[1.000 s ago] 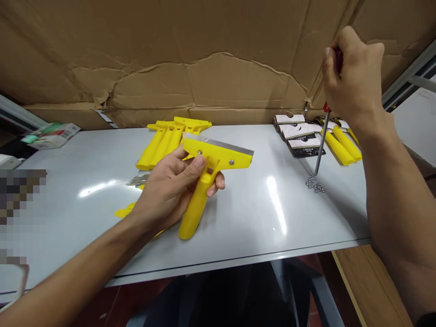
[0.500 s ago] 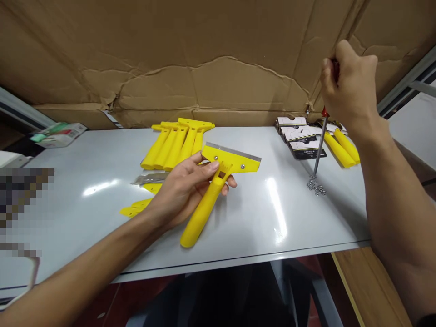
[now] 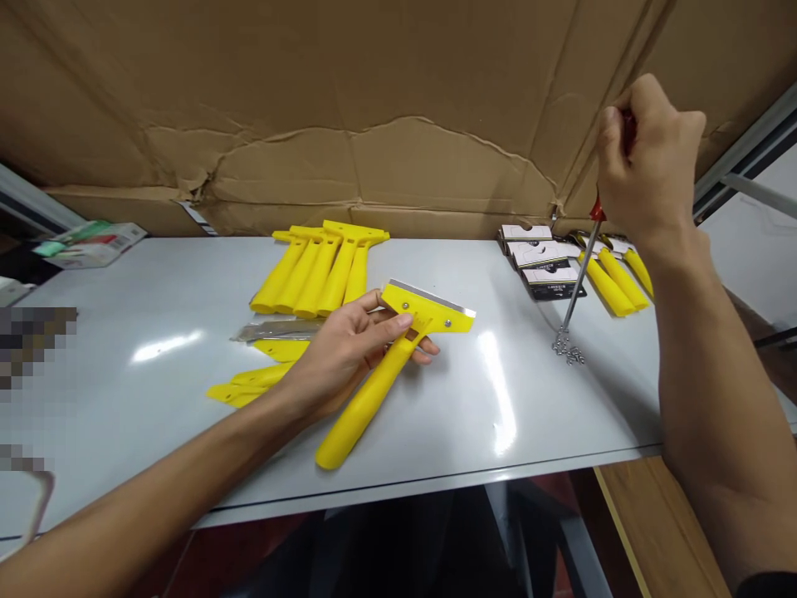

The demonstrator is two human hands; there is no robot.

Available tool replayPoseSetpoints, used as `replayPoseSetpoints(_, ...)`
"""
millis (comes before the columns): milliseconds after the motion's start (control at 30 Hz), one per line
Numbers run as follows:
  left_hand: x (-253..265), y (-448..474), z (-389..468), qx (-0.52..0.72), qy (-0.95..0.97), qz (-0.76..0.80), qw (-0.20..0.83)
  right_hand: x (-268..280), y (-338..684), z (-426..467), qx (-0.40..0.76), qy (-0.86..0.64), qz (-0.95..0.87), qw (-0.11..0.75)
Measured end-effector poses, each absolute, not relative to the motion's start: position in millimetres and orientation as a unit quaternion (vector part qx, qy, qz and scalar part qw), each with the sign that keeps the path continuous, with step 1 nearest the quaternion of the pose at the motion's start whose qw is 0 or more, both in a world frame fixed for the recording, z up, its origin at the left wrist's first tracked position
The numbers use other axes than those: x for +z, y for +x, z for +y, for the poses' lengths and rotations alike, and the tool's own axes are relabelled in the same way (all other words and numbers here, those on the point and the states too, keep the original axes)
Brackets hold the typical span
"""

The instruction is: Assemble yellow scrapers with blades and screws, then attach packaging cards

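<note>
Between the thumb and fingers of my left hand (image 3: 354, 345) is a yellow scraper (image 3: 367, 399), held just above the table. Its metal blade (image 3: 429, 296) faces away from me, and two screws show on its head. My right hand (image 3: 653, 158) is wrapped round the red handle of a screwdriver (image 3: 579, 278). The screwdriver's shaft points down, slightly tilted, with its tip at a small pile of screws (image 3: 569, 353) on the table. Behind my left hand lie several yellow scraper handles (image 3: 308, 270), side by side.
Grey blades (image 3: 274, 330) and flat yellow plates (image 3: 249, 384) lie left of the scraper. Black-and-white packaging cards (image 3: 541, 257) and more yellow scrapers (image 3: 613, 282) sit at the back right. A small box (image 3: 93, 242) stands at the far left. Cardboard (image 3: 374, 100) walls off the white table (image 3: 429, 440).
The view has shifted slightly. My left hand still holds the scraper, which is turned a little. The screwdriver tip stays at the screw pile in my right hand's grip.
</note>
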State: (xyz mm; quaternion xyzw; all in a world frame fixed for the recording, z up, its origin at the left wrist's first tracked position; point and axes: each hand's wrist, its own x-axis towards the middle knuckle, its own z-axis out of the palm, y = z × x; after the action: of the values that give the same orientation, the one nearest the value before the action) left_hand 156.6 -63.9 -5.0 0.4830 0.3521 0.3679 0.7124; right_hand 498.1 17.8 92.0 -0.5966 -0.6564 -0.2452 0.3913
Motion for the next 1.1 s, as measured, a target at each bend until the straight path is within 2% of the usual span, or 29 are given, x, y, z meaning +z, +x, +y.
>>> replayPoseSetpoints(167,-12,155,-63,0.347,0.488,0.361,0.715,94,494,13,-0.261,-0.569,-0.655,0.423)
replayPoseSetpoints(433,-20,155,-60,0.316,0.508,0.356,0.718,87,492,21,-0.228,-0.608,-0.662,0.373)
replayPoseSetpoints(867,-20,157,-64,0.287,0.523,0.360,0.717,91,495,22,-0.219,-0.614,-0.651,0.390)
replayPoseSetpoints(1100,-22,155,-63,0.268,0.532,0.364,0.716,92,497,16,-0.256,-0.618,-0.637,0.383)
